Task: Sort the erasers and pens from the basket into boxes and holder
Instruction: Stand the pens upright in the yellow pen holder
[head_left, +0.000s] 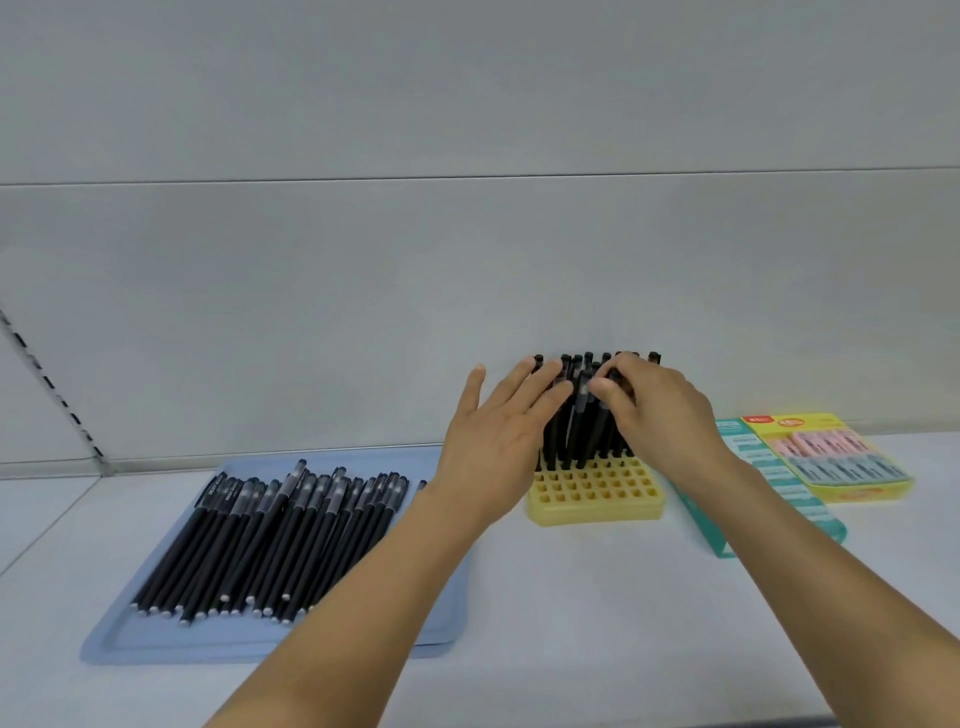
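Observation:
A yellow pen holder (597, 493) with a grid of square holes stands on the shelf, and several black pens (579, 421) stand upright in its back rows. My left hand (493, 431) lies flat with straight fingers against the left side of those pens. My right hand (654, 410) pinches the cap end of one upright black pen between thumb and fingers. A pale blue tray (124, 639) at the left carries several loose black pens (270, 540) lying side by side. At the right sit a yellow eraser box (831, 457) and a teal eraser box (779, 493).
A grey back wall rises just behind the holder. The white shelf surface (597, 597) stretches in front of the holder and tray. A slotted metal upright (52, 389) runs along the far left.

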